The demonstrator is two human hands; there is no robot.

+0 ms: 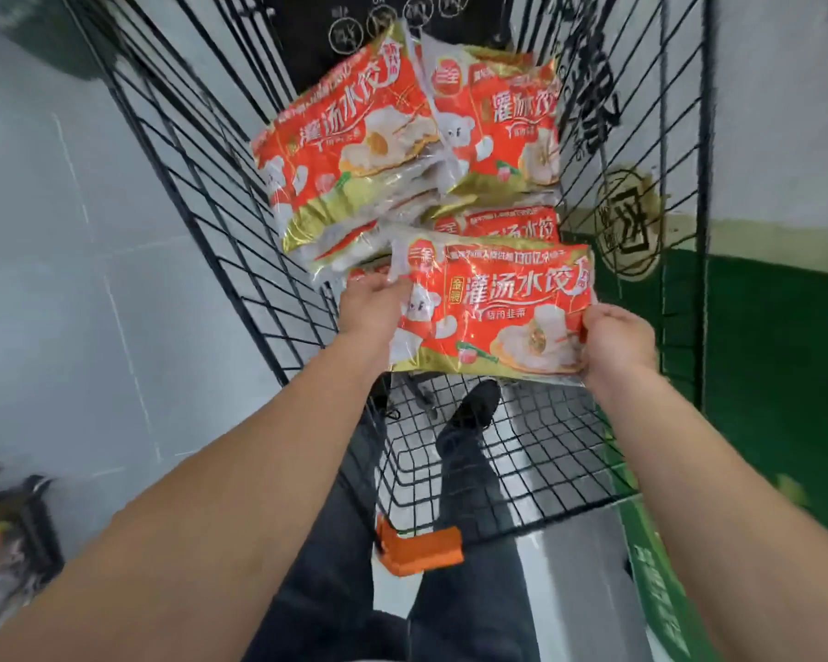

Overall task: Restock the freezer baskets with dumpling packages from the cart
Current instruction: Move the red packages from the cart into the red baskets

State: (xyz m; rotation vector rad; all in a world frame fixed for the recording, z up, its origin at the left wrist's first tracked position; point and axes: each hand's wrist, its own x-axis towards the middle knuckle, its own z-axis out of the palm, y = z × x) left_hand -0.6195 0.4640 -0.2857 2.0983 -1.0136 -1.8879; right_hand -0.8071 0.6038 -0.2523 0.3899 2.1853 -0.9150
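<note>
A red and gold dumpling package [493, 308] is held level over the near end of the black wire cart [240, 222]. My left hand [371, 301] grips its left edge and my right hand [617, 341] grips its right edge. Behind it, several more dumpling packages [354, 145] of the same kind lie piled in the cart, some tilted against the left wall, one [498, 121] leaning at the right. The bottom of the pile is hidden by the held package.
The cart's wire walls rise on both sides, and its orange handle [419, 549] is near my legs. A green and white wall [780, 327] stands at the right. Grey floor [68, 279] lies to the left, with a dark basket of goods [6, 542] at the lower left.
</note>
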